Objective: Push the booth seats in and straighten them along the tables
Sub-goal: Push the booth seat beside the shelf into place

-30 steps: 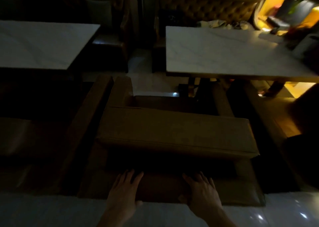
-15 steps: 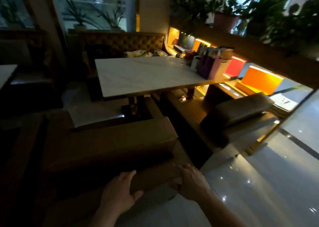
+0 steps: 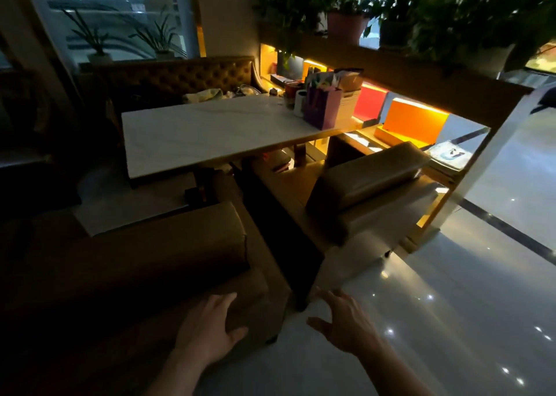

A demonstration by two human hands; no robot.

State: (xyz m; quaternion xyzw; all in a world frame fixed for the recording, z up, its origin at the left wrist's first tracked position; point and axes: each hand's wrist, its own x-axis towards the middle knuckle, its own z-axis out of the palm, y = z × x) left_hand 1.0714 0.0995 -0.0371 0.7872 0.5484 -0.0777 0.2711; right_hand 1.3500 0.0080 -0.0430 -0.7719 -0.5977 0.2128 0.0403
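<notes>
Pressing flat on the back edge of the near booth seat, the left hand has its fingers spread and its palm down. It grips nothing; judged a pushing contact, placed at the seat's right-hand corner.

Right hand hovers off the seat, over the shiny floor, fingers splayed wide and empty. It sits just beside the dark gap between the two seats, so probably heading for the next one.

Near seat: low, brown, padded, its far end close to the worktop. Whether it sits square to the edge is hard to tell in this dim light.

Second booth seat, to the right, stands at an angle, its outer end swung toward the aisle and away from the worktop. Judged as the piece most in need of straightening.

White worktop is mostly bare; a purple bag and small clutter crowd its far right end. Beyond it, a tufted bench along the far side, with potted plants on the ledge above.
</notes>
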